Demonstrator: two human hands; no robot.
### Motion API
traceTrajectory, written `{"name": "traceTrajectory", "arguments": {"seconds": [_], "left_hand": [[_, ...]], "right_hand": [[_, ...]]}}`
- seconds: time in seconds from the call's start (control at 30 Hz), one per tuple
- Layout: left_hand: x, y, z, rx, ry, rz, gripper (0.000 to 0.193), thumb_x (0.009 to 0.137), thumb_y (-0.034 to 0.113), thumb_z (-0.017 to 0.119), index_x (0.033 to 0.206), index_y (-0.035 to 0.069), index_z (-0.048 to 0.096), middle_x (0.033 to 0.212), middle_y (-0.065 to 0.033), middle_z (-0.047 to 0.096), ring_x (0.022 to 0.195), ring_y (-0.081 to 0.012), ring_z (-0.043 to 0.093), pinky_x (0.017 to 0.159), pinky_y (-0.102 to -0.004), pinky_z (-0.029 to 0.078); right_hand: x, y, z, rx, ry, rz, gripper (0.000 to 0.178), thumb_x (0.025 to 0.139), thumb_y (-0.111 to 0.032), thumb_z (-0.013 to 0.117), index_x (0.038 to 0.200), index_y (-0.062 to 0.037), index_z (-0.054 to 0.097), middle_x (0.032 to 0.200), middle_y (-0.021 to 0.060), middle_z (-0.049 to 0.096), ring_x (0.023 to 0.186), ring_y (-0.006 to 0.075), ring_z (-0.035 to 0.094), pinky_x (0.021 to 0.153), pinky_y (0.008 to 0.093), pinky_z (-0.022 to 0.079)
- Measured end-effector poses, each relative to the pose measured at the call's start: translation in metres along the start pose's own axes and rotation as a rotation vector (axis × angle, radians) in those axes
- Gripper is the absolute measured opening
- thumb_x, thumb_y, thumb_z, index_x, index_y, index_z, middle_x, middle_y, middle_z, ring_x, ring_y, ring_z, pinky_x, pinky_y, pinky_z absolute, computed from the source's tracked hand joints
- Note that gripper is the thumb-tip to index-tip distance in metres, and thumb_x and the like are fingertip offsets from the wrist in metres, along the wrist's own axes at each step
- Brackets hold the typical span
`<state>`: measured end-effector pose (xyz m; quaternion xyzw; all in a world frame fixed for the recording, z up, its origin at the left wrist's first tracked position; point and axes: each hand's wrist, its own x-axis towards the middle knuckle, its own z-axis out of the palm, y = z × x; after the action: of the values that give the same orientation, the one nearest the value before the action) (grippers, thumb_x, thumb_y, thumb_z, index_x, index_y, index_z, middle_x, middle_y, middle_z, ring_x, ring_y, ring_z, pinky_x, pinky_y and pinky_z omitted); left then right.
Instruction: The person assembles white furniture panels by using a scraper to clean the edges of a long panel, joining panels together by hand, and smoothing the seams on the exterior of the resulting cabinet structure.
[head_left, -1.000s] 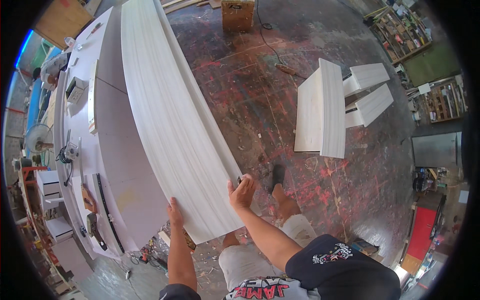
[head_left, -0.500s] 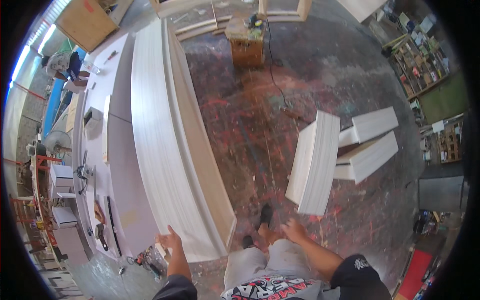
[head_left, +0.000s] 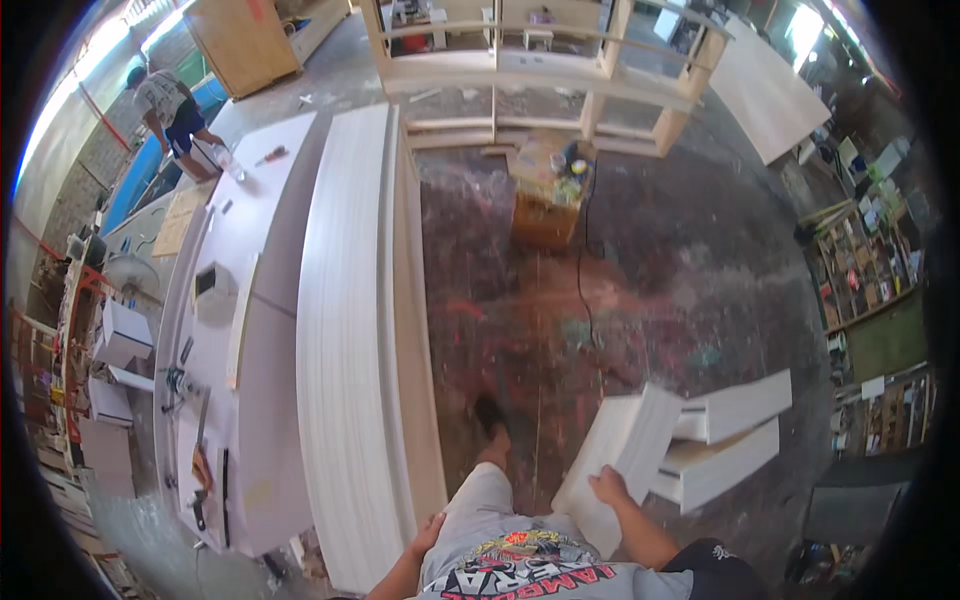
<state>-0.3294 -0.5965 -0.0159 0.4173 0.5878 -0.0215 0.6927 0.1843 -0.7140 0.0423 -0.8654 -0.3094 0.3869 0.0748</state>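
My left hand [head_left: 428, 535] hangs beside my left thigh, close to the near end of a long pale wood-grain panel piece [head_left: 345, 330]. Its fingers look stretched and no object shows in it. Loosely curled, my right hand [head_left: 608, 487] hangs in front of a white wood-grain box piece [head_left: 640, 430] on the floor; nothing is visible in its fingers. From this view I cannot tell whether it touches the box. Just right of that piece lie two similar pale pieces, an upper one [head_left: 740, 405] and a lower one [head_left: 728, 465].
A long workbench [head_left: 270, 420] on the left bears hand tools and a small hollow block [head_left: 211, 288]. Ahead stand a wooden stool-like box [head_left: 545, 215] with a trailing cord [head_left: 583, 290] and a large wooden frame [head_left: 540, 82]. Another person [head_left: 170, 115] bends at far left.
I have stepped forward and my view has tilted up, showing more of the frame ahead. My left hand has dropped to my thigh; the white pieces now lie nearer my right side.
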Motion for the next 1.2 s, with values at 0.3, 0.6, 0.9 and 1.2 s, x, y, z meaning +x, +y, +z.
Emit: {"name": "traceTrajectory", "arguments": {"seconds": [0.3, 0.6, 0.9, 1.2], "left_hand": [[0.120, 0.317, -0.069, 0.406, 0.324, 0.045, 0.057, 0.099, 0.038, 0.063, 0.132, -0.008, 0.059, 0.125, -0.0210, 0.069, 0.115, -0.0339, 0.066, 0.097, -0.0427, 0.051], [0.266, 0.441, -0.188, 0.165, 0.661, 0.093, 0.044, 0.097, 0.032, 0.066, 0.119, -0.007, 0.068, 0.102, -0.0180, 0.074, 0.096, -0.0243, 0.071, 0.089, -0.0361, 0.055], [0.358, 0.666, -0.174, -0.180, 0.766, 0.079, 0.039, 0.098, 0.027, 0.065, 0.120, -0.006, 0.068, 0.101, -0.0149, 0.074, 0.095, -0.0219, 0.070, 0.086, -0.0350, 0.054], [0.542, 0.918, -0.372, -0.171, 0.986, 0.263, 0.042, 0.102, 0.028, 0.061, 0.127, -0.005, 0.063, 0.118, -0.0177, 0.071, 0.113, -0.0263, 0.066, 0.100, -0.0371, 0.049]], "right_hand": [[0.181, -0.145, -0.134, 0.116, 0.184, -0.057, 0.044, 0.089, -0.042, 0.070, 0.095, 0.0002, 0.061, 0.092, 0.0225, 0.070, 0.092, 0.0413, 0.068, 0.081, 0.0474, 0.052], [0.466, -0.343, -0.260, 0.111, 0.100, -0.179, 0.046, 0.090, -0.043, 0.068, 0.101, 0.0008, 0.059, 0.094, 0.0223, 0.068, 0.096, 0.0437, 0.067, 0.085, 0.0497, 0.051], [0.700, -0.673, -0.381, 0.025, -0.049, -0.545, 0.043, 0.091, -0.040, 0.070, 0.090, 0.0002, 0.054, 0.087, 0.0213, 0.066, 0.088, 0.0422, 0.066, 0.079, 0.0477, 0.050], [0.918, -0.921, -0.309, 0.295, -0.308, -0.454, 0.037, 0.092, -0.035, 0.074, 0.091, -0.0059, 0.051, 0.092, 0.0093, 0.068, 0.083, 0.0175, 0.068, 0.065, 0.0355, 0.054]]}}
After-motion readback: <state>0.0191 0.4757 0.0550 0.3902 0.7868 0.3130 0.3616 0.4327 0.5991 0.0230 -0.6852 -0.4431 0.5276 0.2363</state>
